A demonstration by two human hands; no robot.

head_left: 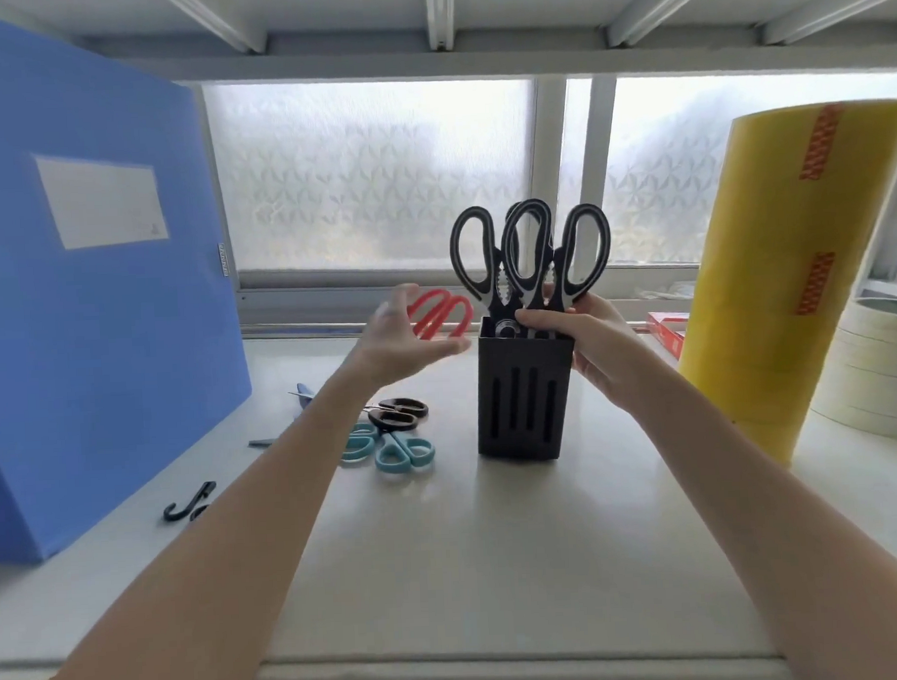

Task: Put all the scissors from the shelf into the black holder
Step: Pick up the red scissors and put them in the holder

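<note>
A black slotted holder (522,403) stands on the white shelf (471,544). Two black-and-grey kitchen scissors (527,256) stick up out of it, handles on top. My right hand (585,341) grips the holder's upper right side and touches the scissor handles. My left hand (410,336) hovers open to the left of the holder, in front of red-handled scissors (448,311) lying at the back. Below my left forearm lie black-handled scissors (398,414) and two teal-handled pairs (402,452), partly hidden by the arm.
A big blue file box (100,303) stands at the left. A tall yellow film roll (793,273) and stacked tape rolls (869,367) stand at the right. A black hook (189,502) lies near the box. A frosted window is behind.
</note>
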